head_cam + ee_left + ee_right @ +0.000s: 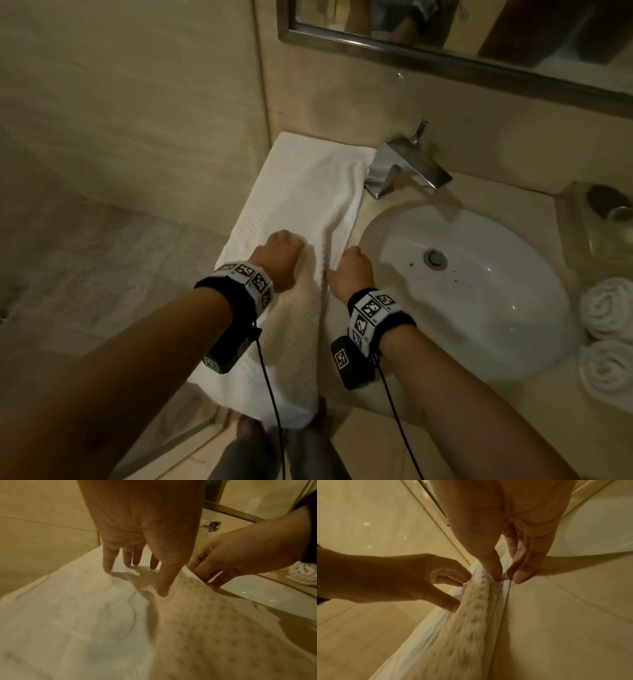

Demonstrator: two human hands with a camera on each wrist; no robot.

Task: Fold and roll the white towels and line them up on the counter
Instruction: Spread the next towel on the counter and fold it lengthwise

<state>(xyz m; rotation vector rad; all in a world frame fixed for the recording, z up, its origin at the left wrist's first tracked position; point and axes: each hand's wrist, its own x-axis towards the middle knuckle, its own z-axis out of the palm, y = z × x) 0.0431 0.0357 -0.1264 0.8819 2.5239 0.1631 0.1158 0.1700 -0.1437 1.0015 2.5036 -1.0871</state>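
Observation:
A white towel [301, 192] lies lengthwise on the counter strip left of the sink, its near end hanging over the front edge. My left hand [284, 240] rests on its middle, straight fingers and thumb pressing down on the cloth [77, 615]. My right hand [349, 260] is at the towel's right long edge, where thumb and fingers [522, 577] pinch the folded edge [471, 615]. Two rolled white towels [606, 308] [606, 370] lie side by side on the counter right of the basin.
The white basin [479, 342] fills the counter's middle, with a chrome faucet [404, 168] behind it beside the towel's far end. A glass tray [582, 219] stands at the back right. A tiled wall bounds the towel on the left, and a mirror [445, 20] hangs above.

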